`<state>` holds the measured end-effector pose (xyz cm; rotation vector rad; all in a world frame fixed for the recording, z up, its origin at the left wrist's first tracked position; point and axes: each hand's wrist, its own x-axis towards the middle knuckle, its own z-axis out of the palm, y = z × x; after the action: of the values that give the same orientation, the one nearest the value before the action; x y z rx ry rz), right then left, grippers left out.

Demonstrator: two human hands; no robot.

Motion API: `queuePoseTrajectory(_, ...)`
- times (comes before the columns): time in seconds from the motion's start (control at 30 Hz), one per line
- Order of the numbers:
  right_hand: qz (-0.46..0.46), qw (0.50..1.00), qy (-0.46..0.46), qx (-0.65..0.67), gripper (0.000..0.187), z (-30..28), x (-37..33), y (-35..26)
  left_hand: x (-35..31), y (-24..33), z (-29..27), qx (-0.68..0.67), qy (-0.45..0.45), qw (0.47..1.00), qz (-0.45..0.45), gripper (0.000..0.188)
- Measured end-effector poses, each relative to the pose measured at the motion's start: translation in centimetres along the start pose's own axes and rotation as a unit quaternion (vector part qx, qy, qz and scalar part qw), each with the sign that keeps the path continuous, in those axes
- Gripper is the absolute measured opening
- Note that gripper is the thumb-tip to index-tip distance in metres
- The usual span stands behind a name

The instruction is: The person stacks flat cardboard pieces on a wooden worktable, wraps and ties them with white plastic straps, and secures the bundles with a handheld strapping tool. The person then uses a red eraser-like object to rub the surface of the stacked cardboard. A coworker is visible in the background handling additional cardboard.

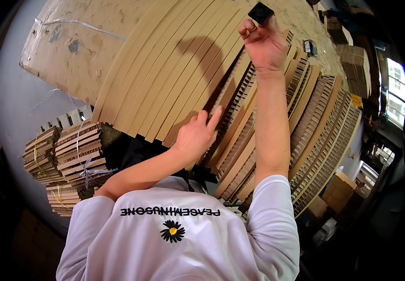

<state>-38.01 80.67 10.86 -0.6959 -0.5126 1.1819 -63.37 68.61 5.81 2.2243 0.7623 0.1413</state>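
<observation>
My right hand (266, 49) is raised over the far part of the table, its fingers closed round a black square-ended object (261, 13), perhaps a block or a tape tool; its exact kind does not show. Lower and to the left, my left hand (195, 136) rests at the near end of the cardboard strips (165, 70), with two fingers stretched apart against the edge of a strip. Those strips lie side by side with smooth brown faces up. To their right, honeycomb cardboard strips (315, 103) stand on edge, showing their cells. My right forearm hides some of them.
The worn tan tabletop (76, 51) stretches to the left, with a clear plastic strap (85, 25) across it. Tied bundles of cardboard strips (78, 145) are stacked at the lower left. A small black item (310, 48) lies at the far right. Cardboard stacks (352, 68) stand beyond.
</observation>
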Motion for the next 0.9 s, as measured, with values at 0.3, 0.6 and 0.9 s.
queuePoseTrajectory(0.3, -0.007, 1.000, -0.004, 0.008, 0.024, -0.4, -0.9, -1.0, 1.8, -1.7, 1.2, 0.232, 0.034, 0.969, 0.079, 0.060)
queuePoseTrajectory(0.6, 0.040, 0.999, -0.006, -0.014, 0.014, 1.6, 1.1, 2.5, 1.0, -2.2, 0.4, 0.146, 0.055, 0.986, 0.062, 0.046)
queuePoseTrajectory(0.9, 0.150, 0.923, -0.149, -0.321, 0.009, 7.2, 6.1, 12.5, 0.5, -12.7, -14.1, 0.133, 0.390, 0.902, -0.127, 0.028)
